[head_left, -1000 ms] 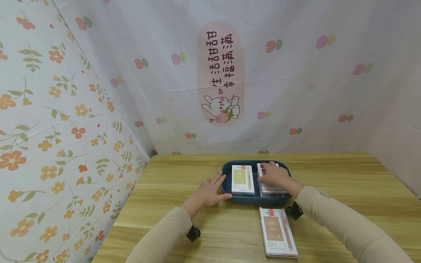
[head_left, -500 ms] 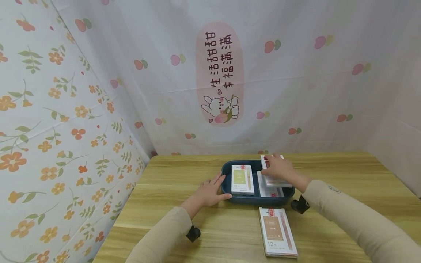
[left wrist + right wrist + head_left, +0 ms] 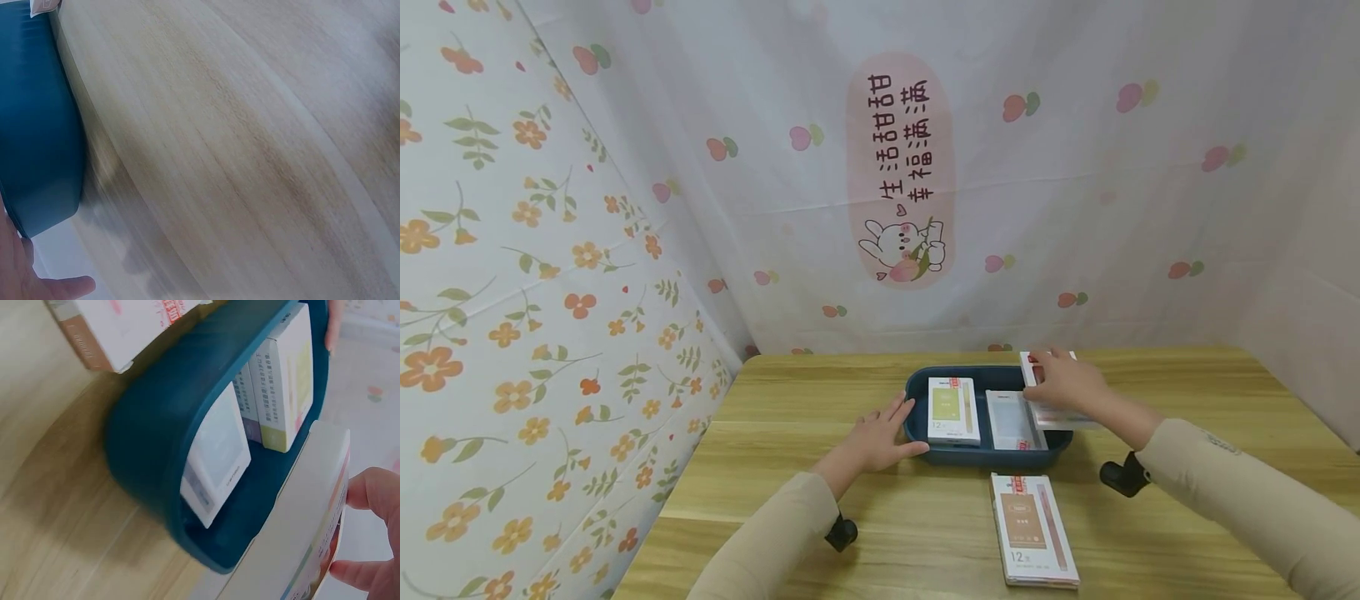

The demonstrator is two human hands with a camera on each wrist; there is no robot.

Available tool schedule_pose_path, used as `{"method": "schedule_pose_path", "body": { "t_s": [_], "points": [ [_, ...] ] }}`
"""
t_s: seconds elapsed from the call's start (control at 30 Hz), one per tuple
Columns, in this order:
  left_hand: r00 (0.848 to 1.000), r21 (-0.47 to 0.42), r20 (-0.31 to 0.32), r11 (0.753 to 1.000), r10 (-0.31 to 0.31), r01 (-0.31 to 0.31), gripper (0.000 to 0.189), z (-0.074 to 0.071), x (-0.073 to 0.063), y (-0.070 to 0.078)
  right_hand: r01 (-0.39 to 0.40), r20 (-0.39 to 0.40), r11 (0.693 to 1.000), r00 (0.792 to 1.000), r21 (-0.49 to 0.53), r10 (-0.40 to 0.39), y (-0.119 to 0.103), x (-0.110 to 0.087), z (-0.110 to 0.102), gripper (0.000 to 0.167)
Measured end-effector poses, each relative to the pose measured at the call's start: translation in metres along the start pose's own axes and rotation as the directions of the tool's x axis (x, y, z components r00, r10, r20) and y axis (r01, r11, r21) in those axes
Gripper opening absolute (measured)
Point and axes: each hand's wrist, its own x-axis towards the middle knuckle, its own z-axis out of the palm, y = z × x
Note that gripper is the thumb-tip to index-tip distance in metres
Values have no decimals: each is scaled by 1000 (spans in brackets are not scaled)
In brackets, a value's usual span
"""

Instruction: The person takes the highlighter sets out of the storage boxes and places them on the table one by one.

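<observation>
In the head view a dark blue bin (image 3: 985,457) stands on the wooden table. My left hand (image 3: 872,439) rests at its left end with fingers spread against the rim. My right hand (image 3: 1066,383) pinches a white box (image 3: 1048,418) between thumb and fingers, tilted over the bin's right end. The right wrist view shows the held box (image 3: 306,494) just outside the rim. Inside the bin lie a pale grey-blue-labelled box (image 3: 1011,419) in the middle and a green-labelled box (image 3: 953,412) at left, stacked on another.
A white box with a brown label (image 3: 1036,533), marked 12, lies on the table (image 3: 917,533) in front of the bin. Behind the table hangs a printed curtain (image 3: 1075,208), and a floral one (image 3: 550,333) hangs at the left.
My right hand has lifted the white box from the bin's right part and carried it to the right, uncovering the pale grey-blue-labelled box. My left hand has stayed in place.
</observation>
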Motion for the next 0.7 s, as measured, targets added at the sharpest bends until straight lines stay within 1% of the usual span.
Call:
{"method": "schedule_pose_path", "body": {
  "t_s": [0.17,0.4,0.57,0.7],
  "points": [
    [1000,3,0,1000,-1,1,86,-1,-1,1,9,-16,1000,1000,-3,-9,13,-12,-4,67],
    [1000,-2,-4,1000,9,-9,85,0,-2,0,-21,0,1000,1000,-3,21,32,-25,-7,72],
    [1000,11,-5,1000,8,-8,85,1,-1,0,-32,0,999,999,25,32,45,-34,-7,73],
    [1000,15,-5,1000,7,-7,86,0,-1,1,-21,-4,998,1000,55,22,53,-43,-5,75]
  ]
}}
